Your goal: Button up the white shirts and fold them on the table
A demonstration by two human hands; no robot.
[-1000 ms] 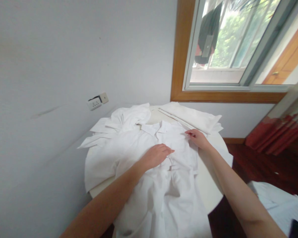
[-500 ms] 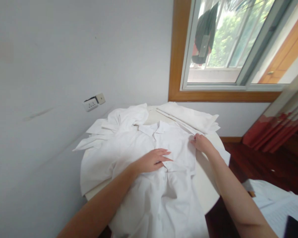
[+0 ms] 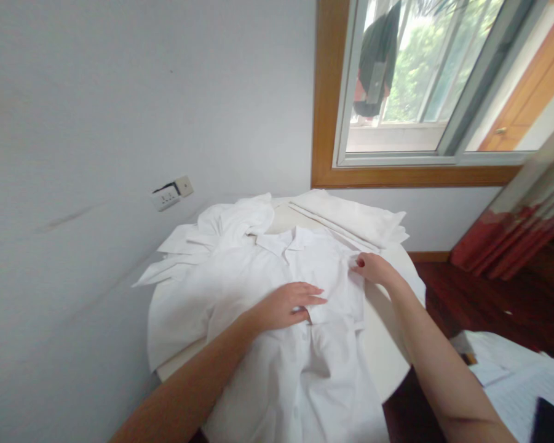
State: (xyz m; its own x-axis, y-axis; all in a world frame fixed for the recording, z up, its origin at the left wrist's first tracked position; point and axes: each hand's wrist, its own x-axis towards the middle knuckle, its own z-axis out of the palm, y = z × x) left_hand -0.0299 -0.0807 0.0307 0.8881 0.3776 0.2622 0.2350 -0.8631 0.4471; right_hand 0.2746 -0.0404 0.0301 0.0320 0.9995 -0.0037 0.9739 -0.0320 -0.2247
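A white shirt [image 3: 299, 375] with a collar and a buttoned front lies spread on the round table, its lower part hanging over the near edge. My left hand [image 3: 291, 304] rests flat on the chest of the shirt, fingers stretched out to the right. On the shirt's right side, near the shoulder and sleeve, my right hand [image 3: 371, 267] pinches the white fabric between thumb and fingers. Behind that hand lies a folded white garment [image 3: 350, 215]. More crumpled white clothing [image 3: 235, 218] is heaped at the back left.
The cream table [image 3: 387, 344] stands against the wall, below a wood-framed window [image 3: 325, 123]. A wall socket [image 3: 166, 197] is at the left. Papers [image 3: 526, 375] lie on a surface at lower right, and a red-and-cream curtain [image 3: 502, 227] hangs at the right.
My right hand has drawn very slightly left and down with the pinched fabric. My left hand has shifted a little lower on the shirt. The view has tilted slightly.
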